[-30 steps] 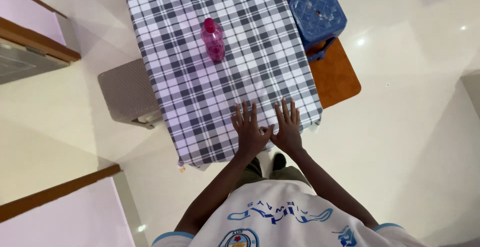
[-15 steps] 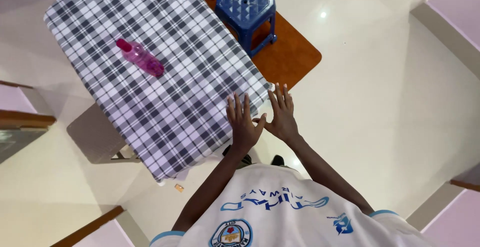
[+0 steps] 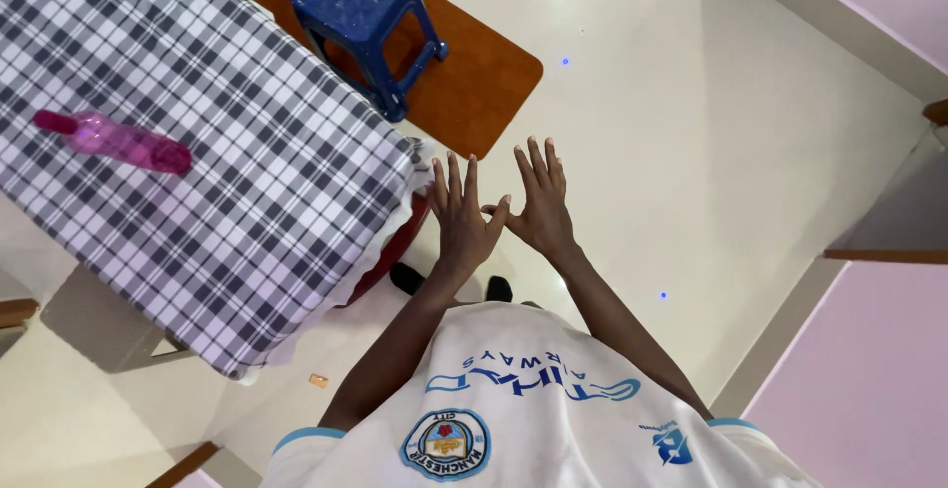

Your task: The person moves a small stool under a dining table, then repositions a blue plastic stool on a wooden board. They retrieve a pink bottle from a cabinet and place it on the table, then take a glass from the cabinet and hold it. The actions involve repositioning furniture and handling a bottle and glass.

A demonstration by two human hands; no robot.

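My left hand (image 3: 460, 219) and my right hand (image 3: 538, 202) are held out flat in front of me, fingers spread, thumbs touching, both holding nothing. They hover over the pale floor, just right of the corner of a table covered in a grey and white checked cloth (image 3: 227, 192). A pink bottle (image 3: 114, 140) with a pink cap stands on the cloth, far to the left of my hands.
A blue plastic stool (image 3: 360, 9) stands on an orange-brown mat (image 3: 474, 88) beyond the table. A grey stool (image 3: 94, 320) shows under the table's left side. Walls with wooden trim (image 3: 884, 254) close in at the right.
The view has swung to the right. The table and bottle have slid to the left of the picture, and my hands are now off the cloth and over the floor.
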